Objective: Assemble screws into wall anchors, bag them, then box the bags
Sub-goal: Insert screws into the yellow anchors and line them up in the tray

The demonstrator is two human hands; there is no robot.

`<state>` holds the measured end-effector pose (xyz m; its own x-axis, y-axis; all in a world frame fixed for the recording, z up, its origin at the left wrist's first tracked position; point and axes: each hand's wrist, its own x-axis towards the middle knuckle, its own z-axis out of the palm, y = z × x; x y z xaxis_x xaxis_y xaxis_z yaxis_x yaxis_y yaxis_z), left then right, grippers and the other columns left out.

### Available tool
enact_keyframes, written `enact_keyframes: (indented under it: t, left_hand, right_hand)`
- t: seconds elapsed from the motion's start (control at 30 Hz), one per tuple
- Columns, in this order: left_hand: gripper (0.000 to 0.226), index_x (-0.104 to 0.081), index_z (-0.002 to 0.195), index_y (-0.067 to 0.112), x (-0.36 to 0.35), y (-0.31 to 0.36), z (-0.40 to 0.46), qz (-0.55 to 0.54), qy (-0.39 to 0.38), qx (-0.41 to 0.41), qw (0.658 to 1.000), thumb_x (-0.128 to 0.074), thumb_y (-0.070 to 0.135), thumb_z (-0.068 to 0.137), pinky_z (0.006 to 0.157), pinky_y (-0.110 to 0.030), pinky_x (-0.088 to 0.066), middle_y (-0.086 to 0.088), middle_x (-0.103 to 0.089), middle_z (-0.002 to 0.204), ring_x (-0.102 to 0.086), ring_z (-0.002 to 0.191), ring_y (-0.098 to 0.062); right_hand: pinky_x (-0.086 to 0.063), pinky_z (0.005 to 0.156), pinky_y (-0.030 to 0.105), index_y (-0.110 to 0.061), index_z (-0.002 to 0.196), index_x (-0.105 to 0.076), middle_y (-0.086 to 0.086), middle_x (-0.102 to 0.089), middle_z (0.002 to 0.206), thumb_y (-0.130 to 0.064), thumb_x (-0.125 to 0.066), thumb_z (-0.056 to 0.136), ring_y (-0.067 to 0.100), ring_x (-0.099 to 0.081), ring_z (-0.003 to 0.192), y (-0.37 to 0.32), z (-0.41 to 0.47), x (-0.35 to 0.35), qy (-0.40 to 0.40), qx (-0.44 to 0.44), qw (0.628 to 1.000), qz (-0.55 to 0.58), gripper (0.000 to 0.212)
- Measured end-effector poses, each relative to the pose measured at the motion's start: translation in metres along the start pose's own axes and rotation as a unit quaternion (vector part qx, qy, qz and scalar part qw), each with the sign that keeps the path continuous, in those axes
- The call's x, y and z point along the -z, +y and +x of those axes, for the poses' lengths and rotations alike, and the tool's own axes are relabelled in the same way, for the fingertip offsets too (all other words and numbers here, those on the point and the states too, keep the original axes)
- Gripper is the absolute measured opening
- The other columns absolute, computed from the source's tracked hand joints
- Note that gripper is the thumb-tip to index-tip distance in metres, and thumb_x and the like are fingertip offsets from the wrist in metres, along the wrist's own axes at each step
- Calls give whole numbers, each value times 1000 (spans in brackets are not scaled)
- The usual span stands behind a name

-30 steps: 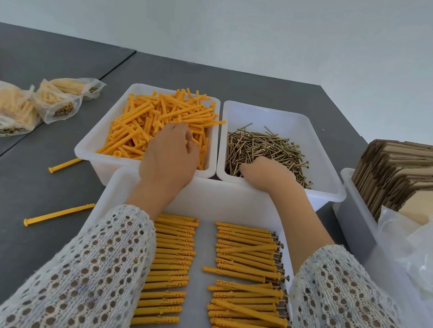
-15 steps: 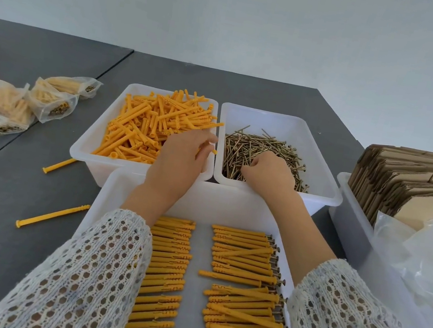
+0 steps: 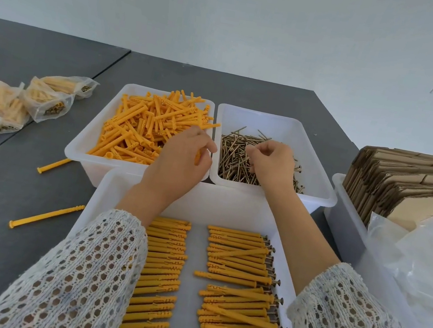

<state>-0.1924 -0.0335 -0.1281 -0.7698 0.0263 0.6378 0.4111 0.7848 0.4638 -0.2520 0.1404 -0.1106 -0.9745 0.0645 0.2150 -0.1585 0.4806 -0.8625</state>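
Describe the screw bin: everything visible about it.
The screw bin is a white, slightly translucent plastic tub, rectangular with rounded corners and a flared rim. It sits upright on the grey table, beside and to the right of the anchor bin, behind the near tray. A loose tangle of brass-coloured screws covers its near part; the far floor is bare. The right hand reaches into it, fingers curled over the screws.
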Motion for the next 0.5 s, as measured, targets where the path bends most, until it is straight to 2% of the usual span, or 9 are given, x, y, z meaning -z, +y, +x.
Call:
enact_keyframes:
  t: [0.13, 0.2, 0.3, 0.4, 0.5]
  left_hand:
    - [10, -58, 96, 18, 0, 4, 0, -7, 2, -1, 1000, -58, 9, 92, 62, -15, -35, 12, -46, 78, -47, 71, -2]
    - [18, -55, 103, 18, 0, 3, 1, -22, 11, 29, 999, -61, 6, 91, 59, -13, -35, 11, -41, 68, -45, 65, -2]
    - [30, -56, 119, 14, -3, -1, 4, -19, -4, 87, 996, -63, 6, 92, 59, -12, -35, 10, -44, 65, -47, 62, 1]
    - [15, -67, 108, 12, -5, -4, 6, -1, -18, 80, 997, -64, 9, 93, 61, -22, -38, 11, -42, 59, -43, 57, -2]
    - [4, -70, 95, 13, -4, -3, 7, 6, -16, 70, 997, -67, 12, 93, 58, -18, -29, 14, -39, 58, -39, 56, -2]
  right_hand:
    - [-53, 75, 29, -17, 80, -68, -3, -61, 60, -15, -63, 94, 10, -55, 58, -6, -4, 1, 14, -43, 989, 144, 14]
    - [-52, 71, 26, -14, 82, -69, -1, -60, 60, -11, -62, 94, 10, -53, 58, -9, -5, 2, 18, -74, 974, 214, 14]
    - [-51, 66, 24, -8, 83, -70, 3, -61, 68, -7, -58, 96, 12, -54, 61, -11, -6, 5, 21, -108, 944, 310, 17]
    - [-52, 65, 23, -7, 84, -68, 3, -61, 70, -9, -56, 98, 11, -56, 59, -11, -5, 5, 27, -115, 927, 356, 19]
    - [-51, 62, 22, -5, 84, -66, 4, -60, 69, -10, -54, 99, 11, -55, 57, -10, -3, 5, 41, -117, 920, 372, 20]
